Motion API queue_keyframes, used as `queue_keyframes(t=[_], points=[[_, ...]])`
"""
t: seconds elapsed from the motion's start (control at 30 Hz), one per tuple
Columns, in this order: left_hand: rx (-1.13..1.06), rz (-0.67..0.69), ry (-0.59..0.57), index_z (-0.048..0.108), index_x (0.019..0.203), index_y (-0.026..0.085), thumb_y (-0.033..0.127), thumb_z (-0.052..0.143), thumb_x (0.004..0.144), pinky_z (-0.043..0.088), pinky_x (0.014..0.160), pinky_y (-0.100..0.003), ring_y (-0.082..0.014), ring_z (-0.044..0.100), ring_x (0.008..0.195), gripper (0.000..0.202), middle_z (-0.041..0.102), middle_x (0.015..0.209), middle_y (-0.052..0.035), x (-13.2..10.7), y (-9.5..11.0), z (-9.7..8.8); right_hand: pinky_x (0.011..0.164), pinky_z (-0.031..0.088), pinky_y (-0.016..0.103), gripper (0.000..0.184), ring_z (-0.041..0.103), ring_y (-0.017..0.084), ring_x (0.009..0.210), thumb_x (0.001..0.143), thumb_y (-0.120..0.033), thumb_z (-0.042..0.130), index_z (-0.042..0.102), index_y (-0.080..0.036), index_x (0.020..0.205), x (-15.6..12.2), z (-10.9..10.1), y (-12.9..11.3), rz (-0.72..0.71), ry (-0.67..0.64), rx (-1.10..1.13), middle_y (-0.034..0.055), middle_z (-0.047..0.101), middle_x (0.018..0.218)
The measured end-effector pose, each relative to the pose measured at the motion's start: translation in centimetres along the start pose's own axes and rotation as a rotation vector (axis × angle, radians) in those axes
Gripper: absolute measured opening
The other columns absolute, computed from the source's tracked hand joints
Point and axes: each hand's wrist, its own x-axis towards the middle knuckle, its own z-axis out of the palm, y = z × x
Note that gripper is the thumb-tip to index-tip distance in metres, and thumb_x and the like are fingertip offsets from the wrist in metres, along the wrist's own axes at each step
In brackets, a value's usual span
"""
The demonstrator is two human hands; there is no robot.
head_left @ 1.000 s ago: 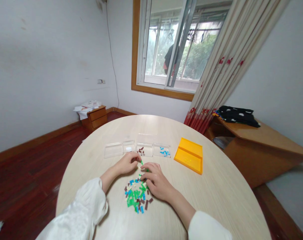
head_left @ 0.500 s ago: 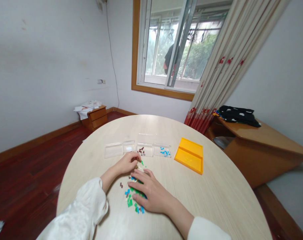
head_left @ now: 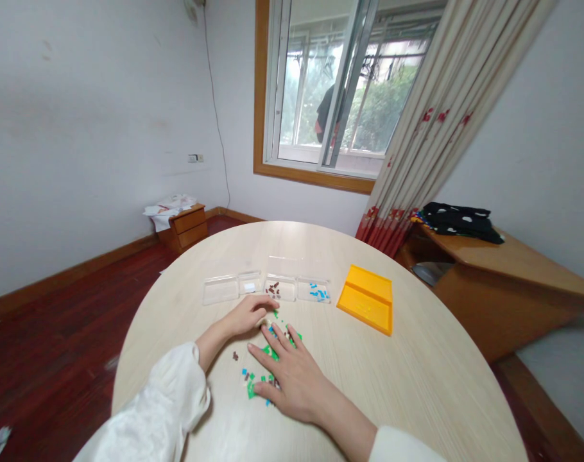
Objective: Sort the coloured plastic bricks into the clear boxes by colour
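Note:
My right hand (head_left: 294, 375) lies palm down with fingers spread over a loose pile of tiny building bricks (head_left: 251, 387), mostly green and blue with some brown and cream ones. Parts of the pile are hidden beneath it. Just beyond, my left hand (head_left: 246, 316) rests low over the table, its fingers stretched to the right and slightly curved, thumb apart. A few small green bricks (head_left: 276, 315) lie by its fingertips. Nothing shows in its grasp. Two brown bricks (head_left: 235, 355) sit alone left of the pile.
Clear plastic boxes stand in a row behind my hands: one bare box (head_left: 219, 298), one with brown bricks (head_left: 273, 289), one with blue bricks (head_left: 318, 292). An opened yellow case (head_left: 369, 321) with small yellow pieces lies at right. The round table (head_left: 417, 385) carries everything.
My right hand has slid slightly, its fingers spreading wider, and the bricks beneath are spread differently. My left hand's fingers have straightened and reach further right.

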Motion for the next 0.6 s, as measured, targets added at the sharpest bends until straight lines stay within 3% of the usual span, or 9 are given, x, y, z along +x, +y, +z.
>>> queue_keyframes(t=[0.23, 0.6], points=[[-0.052, 0.012, -0.021, 0.066, 0.087, 0.014, 0.007, 0.037, 0.064, 0.043, 0.091, -0.030, -0.0166, 0.060, 0.092, 0.038, 0.069, 0.095, -0.0053, 0.1, -0.1, 0.1, 0.110, 0.011, 0.055, 0.060, 0.015, 0.029, 0.138, 0.087, -0.056, 0.042, 0.027, -0.034, 0.140, -1.4, 0.5, -1.7, -0.165, -0.056, 0.000, 0.0058, 0.017, 0.150], [-0.080, -0.049, 0.052, 0.061, 0.071, 0.013, 0.011, 0.039, 0.064, 0.046, 0.068, -0.024, -0.0141, 0.060, 0.069, 0.023, 0.065, 0.069, -0.0022, 0.2, -0.2, 0.5, 0.111, 0.013, 0.054, 0.058, 0.019, 0.030, 0.137, 0.088, -0.043, 0.047, 0.034, -0.018, 0.139, -1.2, 1.1, 0.2, 0.072, 0.062, -0.082, 0.0132, 0.025, 0.147]])
